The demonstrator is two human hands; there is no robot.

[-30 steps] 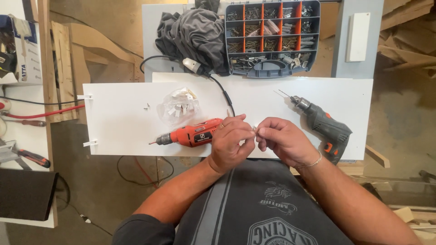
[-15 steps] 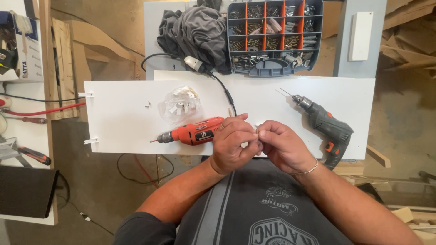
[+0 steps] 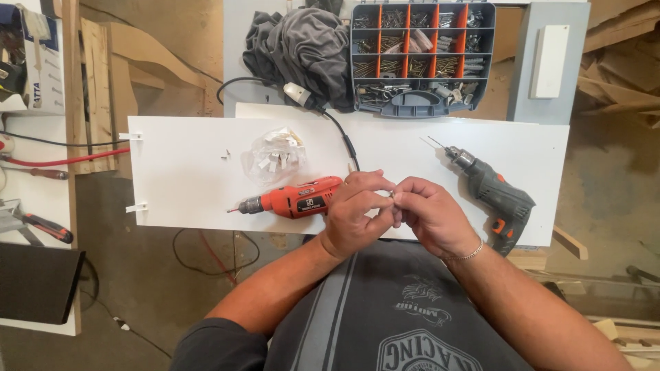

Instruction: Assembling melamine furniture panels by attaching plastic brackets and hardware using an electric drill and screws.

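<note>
My left hand [image 3: 357, 213] and my right hand [image 3: 430, 216] meet fingertip to fingertip over the near edge of a white panel [image 3: 185, 182]. Between the fingers is a tiny metal part [image 3: 392, 196], mostly hidden; which hand grips it I cannot tell for sure. An orange corded drill [image 3: 292, 199] lies on the panel just left of my left hand, bit pointing left. A grey and black drill [image 3: 488, 189] lies to the right of my right hand. A clear plastic bag of small white fittings [image 3: 275, 158] rests farther left.
A grey organizer case [image 3: 412, 103] with orange dividers and several screw compartments stands behind the panel, next to a crumpled grey cloth [image 3: 302, 48]. A black cable [image 3: 340, 130] crosses the panel. Tools lie on a white bench [image 3: 38, 185] at left. Wood offcuts lean around.
My hands have closed together, fingertips now touching around the small part. Both drills and the bag have stayed where they were.
</note>
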